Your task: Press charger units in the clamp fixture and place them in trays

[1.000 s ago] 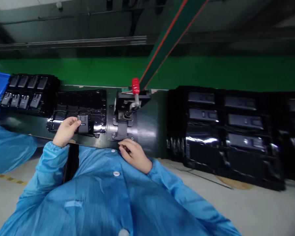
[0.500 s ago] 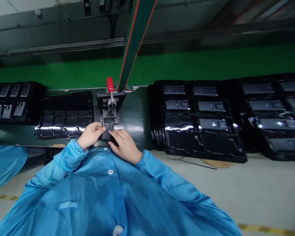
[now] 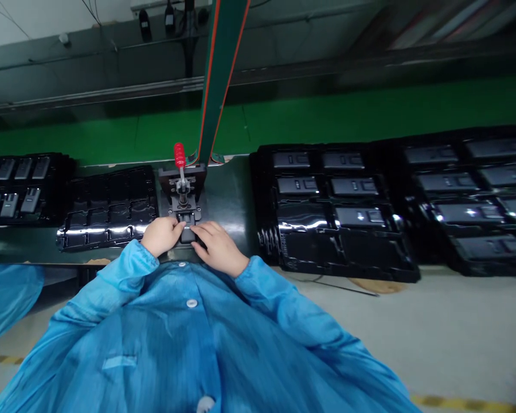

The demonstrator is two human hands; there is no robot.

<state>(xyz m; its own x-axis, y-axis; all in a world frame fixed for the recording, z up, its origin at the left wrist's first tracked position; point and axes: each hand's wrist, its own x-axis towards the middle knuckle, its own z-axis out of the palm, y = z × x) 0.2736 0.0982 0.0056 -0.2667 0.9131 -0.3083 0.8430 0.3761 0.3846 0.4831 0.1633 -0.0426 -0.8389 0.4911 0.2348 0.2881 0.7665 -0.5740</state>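
Observation:
A small dark grey plastic casing (image 3: 188, 235) with tiny pale lettering lies at the front of a toggle-clamp fixture (image 3: 184, 189). My left hand (image 3: 160, 235) grips its left side, thumb and fingers closed against the edge. From the right, my right hand (image 3: 219, 248) holds it too, with the fingers on top and the thumb at the near right corner. The fixture's red handle (image 3: 179, 155) stands upright behind the casing. My fingers cover part of both casing edges, so how far it sits in the fixture is hard to see.
Left of the fixture lies a black tray (image 3: 107, 207) with vacant pockets; beyond it, another tray (image 3: 15, 198) holds similar casings. Stacked black trays (image 3: 307, 249) with longer dark parts stand to the right. A green post (image 3: 221, 86) rises behind the fixture. A blue sleeve (image 3: 8, 298) shows at far left.
The view has shifted slightly, moving the fixture left in the picture. Both hands stay on the casing, which now looks flatter and lower at the fixture's front. The red handle remains upright.

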